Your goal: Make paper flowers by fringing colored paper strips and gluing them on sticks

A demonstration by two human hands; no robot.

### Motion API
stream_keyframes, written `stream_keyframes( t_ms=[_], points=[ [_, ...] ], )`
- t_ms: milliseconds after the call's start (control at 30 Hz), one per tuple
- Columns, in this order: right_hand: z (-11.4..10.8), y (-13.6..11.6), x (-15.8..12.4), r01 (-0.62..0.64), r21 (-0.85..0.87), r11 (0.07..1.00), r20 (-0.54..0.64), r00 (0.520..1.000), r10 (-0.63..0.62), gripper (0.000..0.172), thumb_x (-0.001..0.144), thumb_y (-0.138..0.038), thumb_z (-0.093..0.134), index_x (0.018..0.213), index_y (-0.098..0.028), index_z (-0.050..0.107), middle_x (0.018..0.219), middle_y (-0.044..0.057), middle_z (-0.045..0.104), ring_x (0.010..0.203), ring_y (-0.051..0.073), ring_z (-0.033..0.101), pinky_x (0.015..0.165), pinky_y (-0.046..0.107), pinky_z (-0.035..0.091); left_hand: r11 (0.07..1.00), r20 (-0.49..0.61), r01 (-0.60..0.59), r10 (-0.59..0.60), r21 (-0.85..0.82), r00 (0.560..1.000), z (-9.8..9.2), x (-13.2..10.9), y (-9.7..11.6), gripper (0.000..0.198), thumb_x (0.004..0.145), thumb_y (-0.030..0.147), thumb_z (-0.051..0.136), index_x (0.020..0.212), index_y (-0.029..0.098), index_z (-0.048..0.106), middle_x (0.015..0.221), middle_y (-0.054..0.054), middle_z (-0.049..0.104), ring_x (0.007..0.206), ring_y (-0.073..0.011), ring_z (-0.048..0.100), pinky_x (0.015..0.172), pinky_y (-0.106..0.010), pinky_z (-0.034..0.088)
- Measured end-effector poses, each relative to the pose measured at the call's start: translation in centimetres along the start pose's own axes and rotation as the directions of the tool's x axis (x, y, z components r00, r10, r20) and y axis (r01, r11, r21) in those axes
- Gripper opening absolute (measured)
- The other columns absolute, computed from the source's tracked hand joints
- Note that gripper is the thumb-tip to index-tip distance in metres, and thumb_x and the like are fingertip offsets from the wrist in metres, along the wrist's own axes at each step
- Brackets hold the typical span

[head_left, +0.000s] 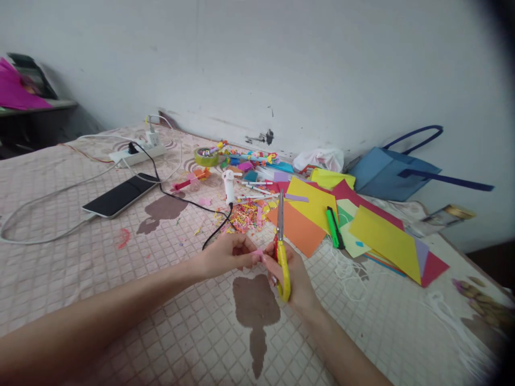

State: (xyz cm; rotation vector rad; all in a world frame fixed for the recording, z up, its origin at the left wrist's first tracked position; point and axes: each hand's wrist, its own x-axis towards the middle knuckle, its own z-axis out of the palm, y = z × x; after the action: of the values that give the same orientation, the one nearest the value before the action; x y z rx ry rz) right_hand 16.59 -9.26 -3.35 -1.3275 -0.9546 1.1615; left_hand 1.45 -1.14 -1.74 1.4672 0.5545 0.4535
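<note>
My left hand (227, 254) is closed in a pinch on a small pink paper piece (258, 254). On its other side, the fingertips of my right hand (293, 276) touch the same piece. Yellow-handled scissors (283, 268) are held in my right hand, their blades together and pointing away toward the wall. Just beyond my hands lies a heap of colourful paper scraps (249, 215), with a white glue gun (229, 187) standing behind it.
Coloured paper sheets (384, 241), a green cutter (333, 228) and white string (348, 273) lie to the right. A blue bag (392, 174) leans near the wall. At left are a phone (120, 195), a power strip (139, 155) and cables. A tape roll (206, 156) sits farther back.
</note>
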Motion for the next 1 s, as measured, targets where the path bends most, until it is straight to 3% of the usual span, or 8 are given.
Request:
stream_keyframes(
  t_ms=[233, 367, 500, 700, 900, 1000],
  points=[
    [-0.1, -0.3, 0.1, 0.051, 0.050, 0.997, -0.096, 0.994, -0.046, 0.024, 0.071, -0.033, 0.068, 0.077, -0.020, 0.049, 0.054, -0.010, 0.045, 0.035, 0.004, 0.037, 0.032, 0.015, 0.035, 0.999, -0.099, 0.051, -0.050, 0.005, 0.994, -0.1, 0.1, 0.3, 0.027, 0.074, 0.038, 0.062, 0.069, 0.014, 0.053, 0.056, 0.002, 0.055, 0.051, -0.0080, 0.052, 0.049, -0.020, 0.040],
    [0.0, -0.4, 0.1, 0.042, 0.061, 0.997, -0.081, 0.996, -0.037, 0.024, 0.074, -0.036, 0.068, 0.078, -0.020, 0.050, 0.053, -0.010, 0.042, 0.035, 0.004, 0.037, 0.033, 0.015, 0.036, 0.998, -0.126, 0.057, -0.056, 0.006, 0.990, 0.0, 0.1, 0.4, 0.027, 0.074, 0.038, 0.062, 0.068, 0.014, 0.052, 0.056, 0.002, 0.056, 0.050, -0.0074, 0.052, 0.049, -0.019, 0.040],
    [0.0, -0.2, 0.0, 0.000, 0.056, 0.998, -0.023, 1.000, 0.002, 0.026, 0.072, -0.035, 0.070, 0.078, -0.020, 0.050, 0.059, -0.009, 0.046, 0.037, 0.003, 0.037, 0.033, 0.015, 0.036, 0.999, -0.087, 0.048, -0.046, 0.021, 0.995, 0.2, -0.1, 0.3, 0.027, 0.075, 0.038, 0.062, 0.071, 0.013, 0.053, 0.060, 0.001, 0.057, 0.053, -0.0078, 0.053, 0.051, -0.020, 0.042],
    [-0.3, 0.0, 0.1, 0.030, 0.020, 0.999, -0.044, 0.999, -0.029, 0.026, 0.071, -0.034, 0.070, 0.078, -0.020, 0.049, 0.058, -0.009, 0.046, 0.038, 0.004, 0.038, 0.033, 0.015, 0.037, 0.996, 0.020, 0.081, -0.082, 0.027, 0.996, 0.3, -0.3, 0.2, 0.028, 0.074, 0.039, 0.061, 0.068, 0.013, 0.052, 0.061, -0.001, 0.060, 0.053, -0.0081, 0.053, 0.052, -0.021, 0.042],
    [-0.4, -0.4, 0.2, 0.032, 0.012, 0.999, -0.039, 0.999, -0.031, 0.030, 0.075, -0.045, 0.065, 0.075, -0.020, 0.048, 0.049, -0.010, 0.041, 0.035, 0.005, 0.036, 0.034, 0.016, 0.034, 0.991, -0.211, 0.012, -0.039, -0.130, 0.977, -0.7, 0.2, 0.5, 0.029, 0.074, 0.039, 0.063, 0.068, 0.014, 0.051, 0.063, 0.000, 0.061, 0.053, -0.0076, 0.054, 0.052, -0.020, 0.042],
    [-0.5, -0.4, 0.1, 0.025, -0.101, 0.995, -0.010, 1.000, -0.026, 0.037, 0.078, -0.055, 0.056, 0.074, -0.019, 0.049, 0.049, -0.007, 0.043, 0.037, 0.007, 0.040, 0.036, 0.018, 0.034, 0.980, -0.275, -0.024, -0.032, -0.198, 0.961, -1.1, 0.3, 0.9, 0.028, 0.074, 0.039, 0.065, 0.071, 0.014, 0.051, 0.066, -0.002, 0.064, 0.055, -0.0092, 0.057, 0.055, -0.022, 0.045]
  ],
)
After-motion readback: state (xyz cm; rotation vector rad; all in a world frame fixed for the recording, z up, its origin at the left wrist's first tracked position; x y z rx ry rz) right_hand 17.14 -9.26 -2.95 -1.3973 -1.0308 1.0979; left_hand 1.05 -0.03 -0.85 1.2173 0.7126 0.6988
